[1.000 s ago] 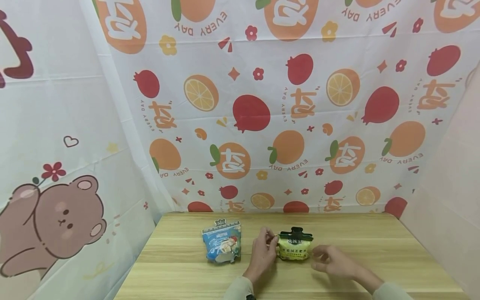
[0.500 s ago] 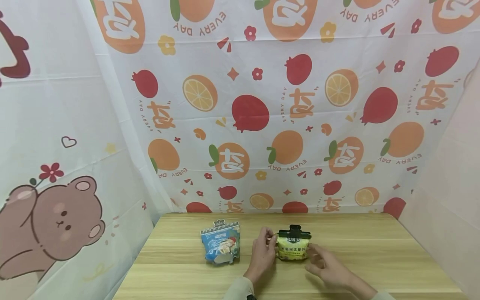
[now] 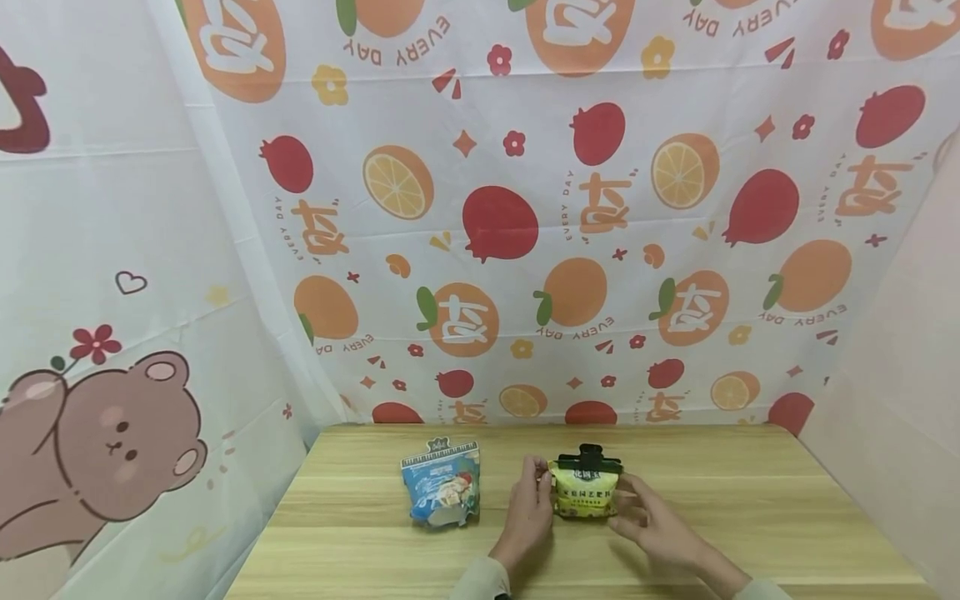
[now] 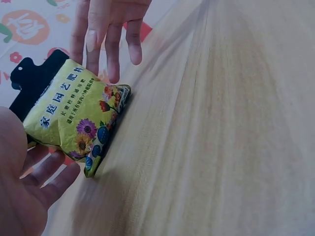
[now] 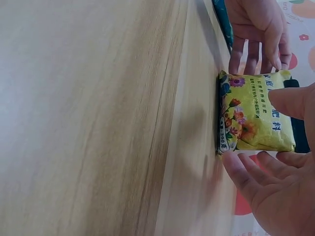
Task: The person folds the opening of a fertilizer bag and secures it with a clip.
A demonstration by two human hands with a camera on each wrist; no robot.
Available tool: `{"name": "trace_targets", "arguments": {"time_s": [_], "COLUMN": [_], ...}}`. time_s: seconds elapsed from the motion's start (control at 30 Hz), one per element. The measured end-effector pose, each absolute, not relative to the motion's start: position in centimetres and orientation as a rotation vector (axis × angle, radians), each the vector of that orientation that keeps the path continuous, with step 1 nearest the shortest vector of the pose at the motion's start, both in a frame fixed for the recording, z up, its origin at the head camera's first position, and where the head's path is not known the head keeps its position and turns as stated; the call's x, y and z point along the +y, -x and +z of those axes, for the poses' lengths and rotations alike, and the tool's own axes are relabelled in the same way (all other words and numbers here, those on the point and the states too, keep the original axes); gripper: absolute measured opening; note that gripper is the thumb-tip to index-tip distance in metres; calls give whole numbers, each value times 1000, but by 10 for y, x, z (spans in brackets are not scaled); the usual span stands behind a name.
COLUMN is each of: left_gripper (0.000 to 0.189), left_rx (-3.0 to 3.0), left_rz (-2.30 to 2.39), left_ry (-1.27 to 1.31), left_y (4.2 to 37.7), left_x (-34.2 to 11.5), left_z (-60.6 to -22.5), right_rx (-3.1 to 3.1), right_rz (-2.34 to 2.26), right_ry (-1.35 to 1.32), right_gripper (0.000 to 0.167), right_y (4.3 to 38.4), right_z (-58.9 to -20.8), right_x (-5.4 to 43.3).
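Note:
A small yellow fertilizer bag (image 3: pixel 585 493) with flowers and dark lettering stands upright on the table, its top gathered in a black clip (image 3: pixel 590 458). At its left edge, my left hand (image 3: pixel 528 512) pinches the upper corner between thumb and forefinger, the other fingers hanging loosely beside it, as the right wrist view also shows. My right hand (image 5: pixel 280 191) is at the opposite edge with long, loosely extended fingers along the side and the thumb in front of the bag. Left of both hands stands a blue bag (image 3: pixel 444 487) with a clip across its top.
The wood-grain table (image 3: pixel 360 550) ends at a fruit-printed cloth (image 3: pixel 495 317) at the back. A cloth with a bear print (image 3: pixel 127 450) hangs at the left, and a pale wall (image 3: pixel 892 400) stands at the right.
My right hand has moved in to the bag's right edge. The fertilizer bag has straightened up, its lettering and clip now facing me more squarely; the left hand has stayed at its corner.

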State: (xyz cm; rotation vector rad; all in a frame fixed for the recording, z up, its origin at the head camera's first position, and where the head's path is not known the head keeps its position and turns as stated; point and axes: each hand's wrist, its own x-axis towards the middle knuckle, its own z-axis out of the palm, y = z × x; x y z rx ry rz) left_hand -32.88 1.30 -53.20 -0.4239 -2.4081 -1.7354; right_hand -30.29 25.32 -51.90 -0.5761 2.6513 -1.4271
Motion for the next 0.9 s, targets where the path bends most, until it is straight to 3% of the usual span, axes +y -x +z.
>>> {"name": "trace_targets", "arguments": {"time_s": [0.9], "left_gripper": [30], "left_rx": [-2446], "left_rz": [-1796], "left_ry": [514], "left_y": [322], "left_x": [3], "left_z": [-527], "right_rx": [2597], "right_rz": [-1467], "right_ry": [440], "right_gripper": [69], "right_y": [316], "right_z": [-512], "right_x": [247]}}
